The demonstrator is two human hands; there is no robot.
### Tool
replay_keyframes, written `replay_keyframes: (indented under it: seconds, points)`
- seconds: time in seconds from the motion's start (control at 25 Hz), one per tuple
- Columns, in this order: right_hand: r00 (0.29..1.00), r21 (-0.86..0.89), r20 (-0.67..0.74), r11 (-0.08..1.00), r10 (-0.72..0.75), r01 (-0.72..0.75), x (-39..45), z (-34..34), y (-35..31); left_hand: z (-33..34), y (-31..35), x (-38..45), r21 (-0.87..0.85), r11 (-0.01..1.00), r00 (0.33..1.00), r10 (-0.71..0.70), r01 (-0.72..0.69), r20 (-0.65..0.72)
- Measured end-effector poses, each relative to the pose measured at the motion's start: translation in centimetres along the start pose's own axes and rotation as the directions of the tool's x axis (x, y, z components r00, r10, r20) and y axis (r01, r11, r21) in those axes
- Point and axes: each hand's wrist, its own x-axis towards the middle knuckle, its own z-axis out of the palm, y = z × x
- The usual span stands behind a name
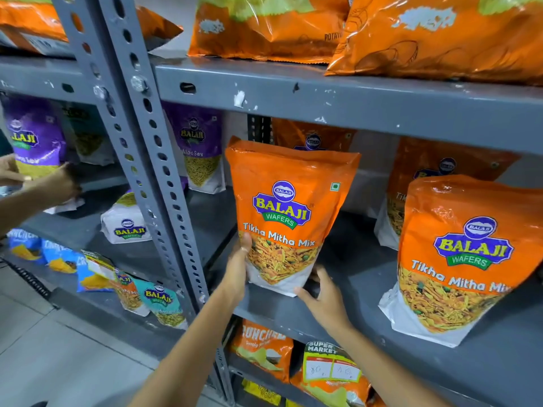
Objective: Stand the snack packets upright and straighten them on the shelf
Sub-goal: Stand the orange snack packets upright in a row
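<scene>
An orange Tikha Mitha Mix packet (289, 207) stands upright on the grey middle shelf (361, 292), leaning slightly left. My left hand (237, 267) grips its lower left edge. My right hand (324, 299) touches its bottom right corner, fingers spread. A second orange Tikha Mitha Mix packet (458, 254) stands at the right, tilted. Two more orange packets (440, 168) stand behind, near the back of the shelf.
A perforated grey upright post (147, 160) divides the racks. Purple Aloo Sev packets (201, 148) stand at the back left. Another person's hands (38, 180) reach into the left rack. Large orange bags (440, 33) lie on the top shelf; several snack packets (264, 348) fill lower shelves.
</scene>
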Motion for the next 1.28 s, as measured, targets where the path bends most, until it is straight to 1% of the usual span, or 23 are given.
replay_keyframes:
  seconds: [0.08,0.2,0.24,0.32,0.4,0.44,0.52,0.56,0.6,0.64,0.68,0.72,0.76,0.8,0.88,0.92,1.0,1.08,1.16,1.2,1.28]
  points:
    - [1.0,-0.012,-0.003,1.0,0.007,-0.007,0.0,0.2,0.1,-0.7,-2.1,0.3,0.012,0.999,0.999,-0.048,0.048,0.001]
    - [1.0,-0.015,0.021,1.0,0.011,-0.01,-0.4,0.2,0.3,-0.5,-2.7,0.1,0.008,0.996,0.995,-0.083,0.083,-0.047]
    - [1.0,-0.022,0.017,1.0,0.01,-0.009,-0.4,0.1,0.5,-0.2,-2.5,-0.2,0.008,0.996,0.995,-0.085,0.086,-0.058]
    - [1.0,-0.033,-0.015,0.999,0.015,-0.016,-1.4,-1.0,0.9,1.3,-2.5,-1.2,0.009,0.996,0.996,-0.087,0.087,-0.025]
    - [1.0,-0.023,-0.01,1.0,0.007,-0.007,-1.2,-1.1,1.0,1.5,-2.5,-1.4,0.004,0.997,0.997,-0.073,0.073,-0.026]
    - [1.0,-0.001,-0.007,1.0,0.005,-0.005,-1.2,-1.1,0.9,1.7,-2.3,-1.5,0.007,0.999,0.998,-0.039,0.039,-0.043]
    - [0.999,0.08,-0.042,0.997,0.001,0.002,-1.1,-1.1,0.5,1.9,-2.2,-2.0,0.027,0.997,0.986,0.079,-0.076,-0.145]
    - [0.996,0.109,-0.093,0.994,0.0,0.011,-1.2,-1.2,0.4,1.9,-2.6,-2.4,0.055,0.987,0.967,0.156,-0.148,-0.203]
    - [0.987,0.116,-0.163,0.993,-0.004,0.024,-1.6,-1.5,0.4,2.0,-3.0,-3.1,0.119,0.971,0.936,0.235,-0.21,-0.264]
    - [0.971,0.109,-0.236,0.993,-0.021,0.048,-2.0,-1.9,0.5,1.8,-3.3,-3.5,0.216,0.938,0.889,0.331,-0.272,-0.316]
    - [0.953,0.095,-0.299,0.993,-0.045,0.077,-2.6,-2.5,0.5,1.8,-3.6,-3.9,0.343,0.88,0.831,0.443,-0.329,-0.337]
    - [0.934,0.076,-0.351,0.992,-0.069,0.102,-3.5,-3.3,0.7,1.9,-3.9,-4.4,0.449,0.812,0.783,0.535,-0.373,-0.316]
    - [0.912,0.052,-0.397,0.989,-0.104,0.135,-4.5,-4.3,0.9,2.5,-4.2,-5.0,0.507,0.763,0.762,0.585,-0.4,-0.279]
    - [0.888,0.025,-0.437,0.985,-0.143,0.171,-5.5,-5.5,1.1,3.5,-4.3,-5.5,0.521,0.742,0.762,0.602,-0.421,-0.241]
    - [0.836,-0.03,-0.507,0.973,-0.21,0.227,-7.2,-7.7,1.5,5.8,-4.7,-6.4,0.51,0.731,0.779,0.603,-0.453,-0.172]
    - [0.812,-0.055,-0.54,0.972,-0.223,0.23,-7.8,-8.7,1.9,7.0,-5.1,-6.6,0.501,0.732,0.79,0.596,-0.462,-0.142]
    - [0.776,-0.099,-0.599,0.98,-0.199,0.174,-8.7,-10.9,2.9,9.5,-6.3,-6.9,0.471,0.763,0.839,0.538,-0.444,-0.08]
    - [0.749,-0.095,-0.651,0.992,-0.126,0.084,-9.2,-13.0,4.3,12.0,-7.5,-7.3,0.433,0.819,0.908,0.419,-0.377,-0.002]
    - [0.746,-0.03,-0.665,0.999,-0.039,0.025,-9.4,-14.9,5.7,14.1,-9.0,-7.4,0.445,0.855,0.964,0.244,-0.266,0.108]
    - [0.753,-0.001,-0.658,1.0,-0.002,0.001,-9.4,-15.7,6.2,15.0,-9.6,-7.2,0.487,0.841,0.97,0.178,-0.236,0.164]
    - [0.788,0.072,-0.614,0.997,0.057,-0.016,-9.2,-16.8,6.6,16.3,-10.3,-6.3,0.563,0.794,0.964,0.107,-0.23,0.243]
